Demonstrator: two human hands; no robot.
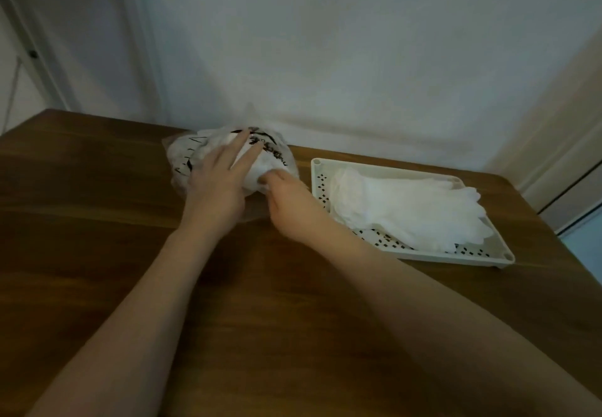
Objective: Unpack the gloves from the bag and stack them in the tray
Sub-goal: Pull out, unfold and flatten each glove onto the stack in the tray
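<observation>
A clear plastic bag [277,152] with black print lies at the table's far middle, stuffed with white gloves. My left hand [218,175] presses flat on top of it, fingers straight and spread. My right hand [286,192] reaches into the bag's near right opening; its fingers are curled around white glove fabric there, partly hidden. To the right sits a cream perforated tray [316,172] with a pile of white gloves [407,208] lying in it, fingers pointing right.
The brown wooden table [97,221] runs up to a white wall. Its right edge falls away just past the tray. A door frame stands at far left and another at far right.
</observation>
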